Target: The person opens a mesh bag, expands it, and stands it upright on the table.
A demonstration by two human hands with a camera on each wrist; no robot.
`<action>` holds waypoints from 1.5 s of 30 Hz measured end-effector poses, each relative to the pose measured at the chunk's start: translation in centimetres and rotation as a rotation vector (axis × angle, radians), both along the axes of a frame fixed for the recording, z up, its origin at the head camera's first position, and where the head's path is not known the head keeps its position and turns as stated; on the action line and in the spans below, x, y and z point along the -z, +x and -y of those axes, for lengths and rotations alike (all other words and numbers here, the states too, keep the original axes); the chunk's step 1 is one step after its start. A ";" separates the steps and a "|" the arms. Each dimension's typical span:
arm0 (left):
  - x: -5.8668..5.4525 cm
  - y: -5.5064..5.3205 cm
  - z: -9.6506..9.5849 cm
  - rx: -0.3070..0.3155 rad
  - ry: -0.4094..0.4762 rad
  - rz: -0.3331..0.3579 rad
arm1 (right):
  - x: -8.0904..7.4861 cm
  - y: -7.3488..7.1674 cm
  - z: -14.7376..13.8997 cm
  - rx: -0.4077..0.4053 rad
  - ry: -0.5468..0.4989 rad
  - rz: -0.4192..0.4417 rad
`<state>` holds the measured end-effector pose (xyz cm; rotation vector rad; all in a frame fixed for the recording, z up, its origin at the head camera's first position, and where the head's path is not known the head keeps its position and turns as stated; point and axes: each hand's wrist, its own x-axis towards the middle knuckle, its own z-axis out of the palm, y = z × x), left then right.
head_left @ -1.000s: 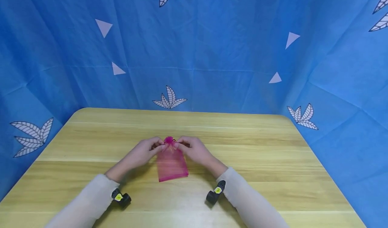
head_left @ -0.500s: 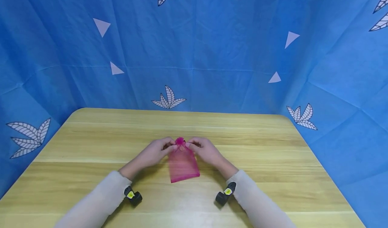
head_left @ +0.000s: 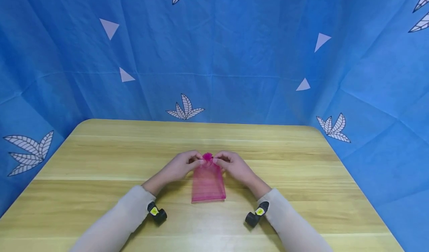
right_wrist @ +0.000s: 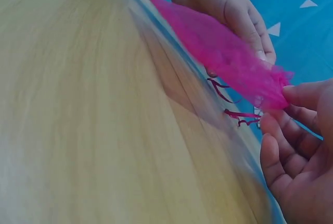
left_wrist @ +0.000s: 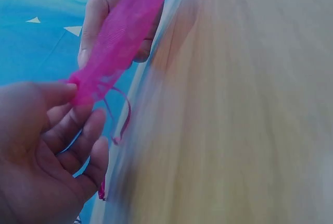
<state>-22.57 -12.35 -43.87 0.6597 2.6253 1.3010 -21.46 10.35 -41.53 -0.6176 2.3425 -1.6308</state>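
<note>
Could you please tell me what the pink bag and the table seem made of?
The pink bag looks like fabric, perhaps synthetic organza, finely woven and sheer: wood tones show through.
The table looks like wood or printed laminate, smooth and slightly glossy: grain bands cross it and light reflects softly.

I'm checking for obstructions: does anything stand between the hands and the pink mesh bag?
Nothing visible does: the left hand and right hand pinch the pink mesh bag at its gathered end, one on each side. Loose cords dangle from it, blocking neither.

Soft shadows, glare on table [head_left: 211, 227]
</note>
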 end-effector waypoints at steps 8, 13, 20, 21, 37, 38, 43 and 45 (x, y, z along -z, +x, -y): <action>0.8 -0.2 -0.5 0.032 0.126 0.089 | -0.1 0.4 -0.4 0.012 -0.012 0.023; 1.0 -0.3 -0.4 0.023 0.164 0.093 | 0.2 0.2 -0.4 0.016 0.002 0.005; 1.5 -0.4 -0.1 0.013 0.225 0.100 | 0.3 0.4 -0.2 0.004 0.035 -0.053; 1.5 -0.3 -0.1 0.018 0.228 0.098 | 0.4 0.4 -0.2 0.004 0.035 -0.050; 1.7 0.0 -0.1 0.058 0.227 0.075 | 4.3 -1.3 -0.7 0.016 0.029 -0.054; 1.8 0.0 -0.1 0.059 0.226 0.074 | 4.3 -1.3 -0.7 0.015 0.029 -0.056; 1.9 -0.1 -0.1 0.058 0.221 0.072 | 3.9 -1.1 -0.8 0.010 0.038 -0.069; 1.9 -0.1 0.0 0.060 0.224 0.074 | 2.8 -0.5 -0.6 0.007 0.045 -0.068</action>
